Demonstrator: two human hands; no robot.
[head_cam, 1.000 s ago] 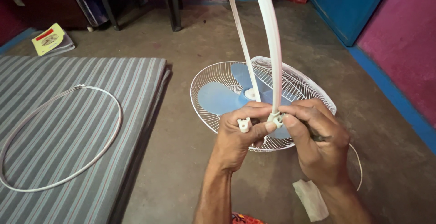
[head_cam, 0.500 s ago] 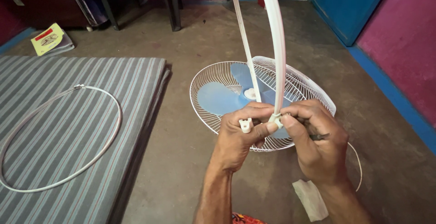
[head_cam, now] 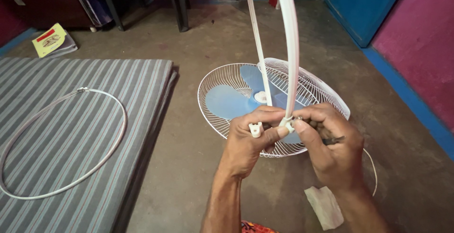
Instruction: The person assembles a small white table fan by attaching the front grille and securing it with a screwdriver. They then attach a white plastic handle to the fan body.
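Both hands meet over a bare concrete floor [head_cam: 213, 176]: the left hand [head_cam: 248, 143] is pinched around the two clip ends of a white plastic rim band [head_cam: 292, 58], while the right hand [head_cam: 331, 148] is closed on the same joint with a dark tool tip showing past its fingers. A scrap of white cloth [head_cam: 324, 207] lies near the right wrist. Behind the hands sits a white fan guard [head_cam: 222, 79] with blue blades [head_cam: 227, 103]. To the left, a second white ring [head_cam: 118, 133] rests on a striped mat [head_cam: 71, 77]; a yellow booklet [head_cam: 49, 39] lies farther back.
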